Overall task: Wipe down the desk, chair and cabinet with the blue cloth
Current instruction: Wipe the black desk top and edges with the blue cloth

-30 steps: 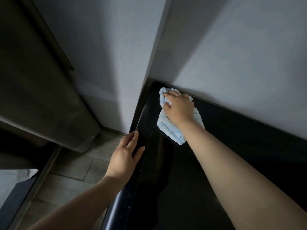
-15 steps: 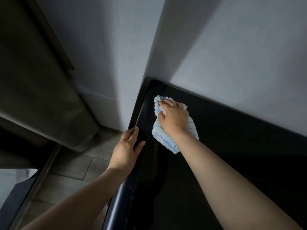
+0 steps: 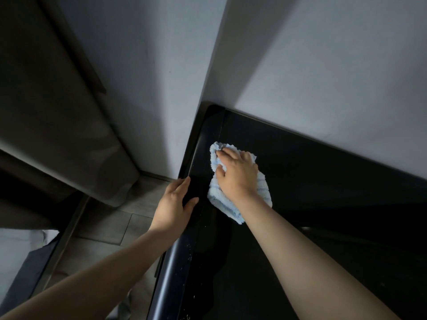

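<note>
Right hand (image 3: 238, 174) is pressing the blue cloth (image 3: 218, 195) flat on the black top (image 3: 323, 192). Its fingers (image 3: 227, 153) are bent and bunch the fabric, thumb tucked into a fold, so it's a grip, not a flat palm. Cloth sticks out ahead of the fingertips and trails back under the wrist. Change over the last second: cloth and hand have slid off the back corner by the wall (image 3: 323, 77), toward the person, and a bare glossy strip now lies beyond the fingertips. Left hand (image 3: 175, 206) has stayed on the rounded edge (image 3: 175, 262), fingers nearly straight along it, thumb over the top, bracing, holding nothing; the cloth is just beside that thumb. Read: back corner likely done, stroke working down the left side. White specks (image 3: 188, 248) sit on the edge behind the left wrist, unwiped. Can't tell whether this top is the desk or the cabinet; no chair in view.
</note>
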The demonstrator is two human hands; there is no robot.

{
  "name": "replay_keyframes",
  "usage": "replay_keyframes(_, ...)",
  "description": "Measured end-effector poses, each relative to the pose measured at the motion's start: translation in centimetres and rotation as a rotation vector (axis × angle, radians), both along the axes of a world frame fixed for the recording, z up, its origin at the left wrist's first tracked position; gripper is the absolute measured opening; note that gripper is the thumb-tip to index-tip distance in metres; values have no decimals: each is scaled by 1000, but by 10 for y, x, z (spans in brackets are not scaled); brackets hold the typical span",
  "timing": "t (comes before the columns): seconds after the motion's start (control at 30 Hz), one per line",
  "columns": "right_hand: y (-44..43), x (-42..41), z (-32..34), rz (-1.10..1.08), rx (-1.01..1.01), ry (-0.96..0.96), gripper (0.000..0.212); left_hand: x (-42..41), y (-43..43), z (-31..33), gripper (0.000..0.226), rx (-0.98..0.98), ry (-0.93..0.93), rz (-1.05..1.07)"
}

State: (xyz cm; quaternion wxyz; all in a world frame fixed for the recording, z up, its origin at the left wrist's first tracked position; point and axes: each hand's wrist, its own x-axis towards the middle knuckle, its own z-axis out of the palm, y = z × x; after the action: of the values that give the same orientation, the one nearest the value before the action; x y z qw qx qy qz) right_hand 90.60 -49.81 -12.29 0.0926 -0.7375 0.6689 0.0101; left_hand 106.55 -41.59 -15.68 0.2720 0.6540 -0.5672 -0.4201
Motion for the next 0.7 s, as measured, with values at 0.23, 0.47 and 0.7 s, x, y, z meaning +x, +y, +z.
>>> replay_keyframes(0.23, 31, 7, -1, -32, -18, -32, 40, 13, 37, 1, 57, -29, -48, -102)
replay_keyframes(0.47, 57, 13, -4, -49, -32, -35, 40, 28, 64, -5, 57, -43, -73, -189)
replay_keyframes(0.7, 86, 17, -6, -51, -56, -44, 39, 33, 79, -7, 62, -6, -51, -217)
